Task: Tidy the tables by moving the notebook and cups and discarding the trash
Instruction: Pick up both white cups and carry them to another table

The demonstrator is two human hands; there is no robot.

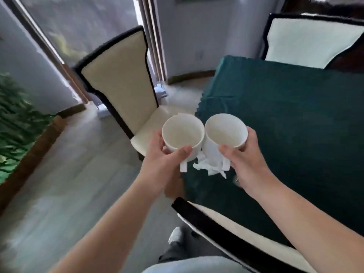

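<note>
My left hand (163,160) grips a white cup (183,134) by its rim and side, thumb over the near edge. Beside it, touching, is a second white cup (226,131) held the same way in my right hand (250,164). Both cups look empty and are held in the air over the corner of the table with the dark green cloth (295,119). A crumpled white tissue (210,166) hangs just under the right cup, between the two handles; I cannot tell which fingers pinch it. No notebook is in view.
A cream chair with a black frame (118,83) stands left of the table. A second chair (307,38) is behind the table and a third chair's back (226,223) is right below my arms. Green plants (13,119) line the left edge. Grey floor lies at left.
</note>
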